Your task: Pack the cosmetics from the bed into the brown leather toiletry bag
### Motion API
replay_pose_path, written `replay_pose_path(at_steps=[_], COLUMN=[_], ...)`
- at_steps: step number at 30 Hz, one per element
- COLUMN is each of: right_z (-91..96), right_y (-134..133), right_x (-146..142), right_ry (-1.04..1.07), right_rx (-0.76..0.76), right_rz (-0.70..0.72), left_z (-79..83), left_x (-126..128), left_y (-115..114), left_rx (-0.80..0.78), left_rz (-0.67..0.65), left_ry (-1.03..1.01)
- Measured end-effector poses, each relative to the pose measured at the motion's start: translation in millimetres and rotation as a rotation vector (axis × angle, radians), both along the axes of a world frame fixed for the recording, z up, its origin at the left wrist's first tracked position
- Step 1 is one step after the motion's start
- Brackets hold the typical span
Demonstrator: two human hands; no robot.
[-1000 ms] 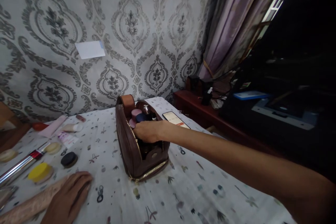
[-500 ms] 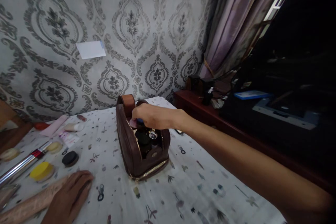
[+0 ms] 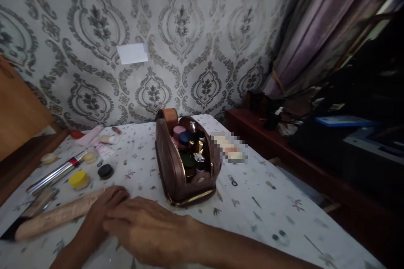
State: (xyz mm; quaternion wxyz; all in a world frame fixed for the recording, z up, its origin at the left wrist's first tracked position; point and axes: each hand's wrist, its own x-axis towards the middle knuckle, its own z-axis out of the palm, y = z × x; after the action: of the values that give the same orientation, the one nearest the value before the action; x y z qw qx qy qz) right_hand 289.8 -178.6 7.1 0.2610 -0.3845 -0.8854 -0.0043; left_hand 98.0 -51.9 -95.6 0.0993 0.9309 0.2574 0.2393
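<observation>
My left hand [image 3: 109,208] lies low on the patterned cloth, fingers flat beside the end of a long beige tube [image 3: 63,217] with a black cap. Reaching across from the right, my right hand [image 3: 151,225] has its fingers stretched over the back of my left hand and holds nothing I can see. Beyond them stands a brown cosmetic bag [image 3: 170,172], unzipped. Inside it are a dark blue-lidded jar [image 3: 186,138], a pink-lidded jar [image 3: 179,131] and several small bottles.
Left of the bag lie a yellow-lidded jar [image 3: 78,179], a black-lidded jar [image 3: 105,171], a silver tube with a red band [image 3: 57,173] and several other cosmetics. A blurred-out flat item [image 3: 229,147] is right of the bag. A dark red wooden ledge [image 3: 252,134] borders the cloth.
My right hand has come out of the bag and down to my left hand. The jars inside now show. The view has shifted left.
</observation>
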Motion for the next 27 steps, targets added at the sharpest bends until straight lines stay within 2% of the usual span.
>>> replay_pose_path(at_steps=[3,5,6,9,11,15,19,22,27], right_z=[-37.4,-51.4,-55.3,-59.9,-62.4,-75.3,-92.0,-98.0,-96.1], right_y=[21,34,39,55,64,76,80,79,76], right_x=[-21,-29,-31,-32,-31,-33,-35,-35,-34], right_ry=[0.117,0.185,0.219,0.374,0.522,0.828,0.946,0.943,0.903], right_rx=[-0.036,-0.09,-0.128,-0.27,-0.352,-0.412,-0.455,-0.535,-0.525], right_rz=[-0.076,-0.099,-0.116,-0.198,-0.233,-0.194,-0.206,-0.234,-0.23], left_z=[-5.7,-5.5,-3.7,7.1,16.0,27.5,32.0,35.0,37.2], left_x=[2,6,8,14,16,13,2,-14,-45], left_y=[-9,-18,-22,-30,-31,-29,-16,2,31], left_rx=[-0.023,0.001,0.05,0.256,0.339,0.345,0.294,0.314,0.297], left_rz=[-0.026,-0.002,-0.008,-0.159,-0.158,-0.024,0.111,0.311,0.706], left_ry=[0.023,0.013,0.014,0.021,-0.018,-0.071,-0.034,-0.056,-0.014])
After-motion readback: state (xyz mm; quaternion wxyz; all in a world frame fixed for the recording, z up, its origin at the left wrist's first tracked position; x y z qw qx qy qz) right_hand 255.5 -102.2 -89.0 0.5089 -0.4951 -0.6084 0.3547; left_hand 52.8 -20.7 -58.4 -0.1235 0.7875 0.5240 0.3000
